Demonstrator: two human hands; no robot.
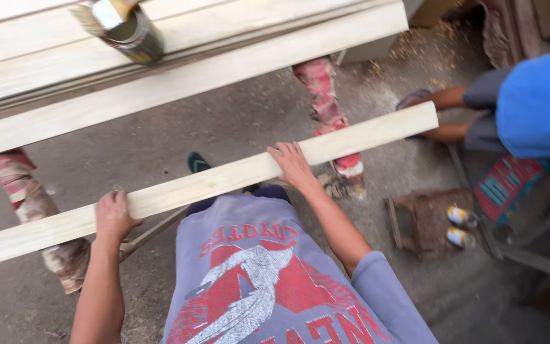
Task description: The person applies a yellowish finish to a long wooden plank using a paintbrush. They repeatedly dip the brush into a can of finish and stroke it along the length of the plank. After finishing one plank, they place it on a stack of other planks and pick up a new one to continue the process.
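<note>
Both hands, left hand (pixel 113 216) and right hand (pixel 293 164), held a long pale smooth wooden plank (pixel 205 185), fingers wrapped over it. Grey dusty concrete floor (pixel 224 130) lay below; sawdust (pixel 415 48) at one o'clock.

Long pale wooden plank (pixel 224 180): planed, unpainted, light cream colour with faint grain, straight edges, rectangular section. Held off the ground, running diagonally from lower left to upper right across the view, right end raised higher in frame. Square-cut right end visible; left end ran out of frame. Broad face turned up. Gripped at two places, well apart, one near the left part and one near the middle. Lay roughly parallel to, and apart from, similar pale boards further off.
</note>
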